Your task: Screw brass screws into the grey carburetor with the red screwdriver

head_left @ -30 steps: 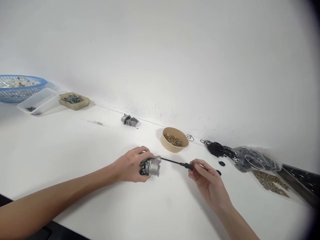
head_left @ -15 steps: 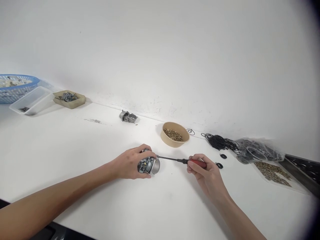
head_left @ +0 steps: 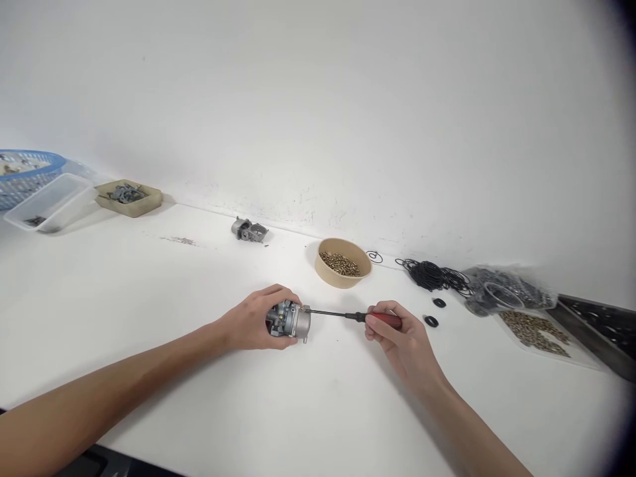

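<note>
A metal carburetor [head_left: 294, 321] lies on its side on the white table, its round bowl turned to the right. My left hand [head_left: 254, 319] is wrapped round its left end, thumb along the near side and fingers over the far side. My right hand [head_left: 401, 336] grips the red handle of a screwdriver [head_left: 328, 313]. The dark shaft runs level to the left, and its tip meets the upper edge of the carburetor by the bowl. Whether a screw sits under the tip is too small to make out.
Behind my hands stands a tan bowl [head_left: 342, 275] of brass screws. Farther left lie metal carburetor parts [head_left: 249, 230], a tan tray [head_left: 129, 207], a clear tub [head_left: 74, 211] and a blue basket [head_left: 30, 182]. To the right are black rings [head_left: 431, 321], black O-rings [head_left: 427, 273] and a plastic bag [head_left: 511, 291].
The view has shifted slightly. The carburetor has turned a little in my left hand, showing more of its body. The screwdriver tip stays at its upper edge.
</note>
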`<state>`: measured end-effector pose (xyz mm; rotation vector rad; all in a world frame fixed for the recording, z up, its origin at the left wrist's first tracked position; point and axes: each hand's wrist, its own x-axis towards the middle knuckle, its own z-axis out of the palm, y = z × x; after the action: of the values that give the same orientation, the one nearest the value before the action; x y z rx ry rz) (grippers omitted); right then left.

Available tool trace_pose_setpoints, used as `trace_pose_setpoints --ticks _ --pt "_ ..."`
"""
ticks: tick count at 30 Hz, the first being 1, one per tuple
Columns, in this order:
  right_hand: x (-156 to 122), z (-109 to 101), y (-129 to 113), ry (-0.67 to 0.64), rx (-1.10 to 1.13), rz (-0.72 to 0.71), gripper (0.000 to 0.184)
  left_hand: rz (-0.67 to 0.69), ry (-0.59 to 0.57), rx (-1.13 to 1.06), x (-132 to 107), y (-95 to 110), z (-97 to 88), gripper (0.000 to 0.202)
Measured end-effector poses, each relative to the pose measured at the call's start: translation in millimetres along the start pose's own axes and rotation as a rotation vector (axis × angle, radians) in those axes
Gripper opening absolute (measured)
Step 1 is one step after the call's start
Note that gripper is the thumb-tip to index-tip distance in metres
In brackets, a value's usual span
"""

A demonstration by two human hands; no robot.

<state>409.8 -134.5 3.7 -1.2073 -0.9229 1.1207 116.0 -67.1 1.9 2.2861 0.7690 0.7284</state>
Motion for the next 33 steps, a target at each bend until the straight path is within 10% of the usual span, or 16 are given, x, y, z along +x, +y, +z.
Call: trace_pose_setpoints --ticks 33 --pt "-5.8 0.8 0.7 0.001 -0.122 -0.201 0.031 -0.077 0.020 -0.013 -4.0 -4.1 4.8 0.054"
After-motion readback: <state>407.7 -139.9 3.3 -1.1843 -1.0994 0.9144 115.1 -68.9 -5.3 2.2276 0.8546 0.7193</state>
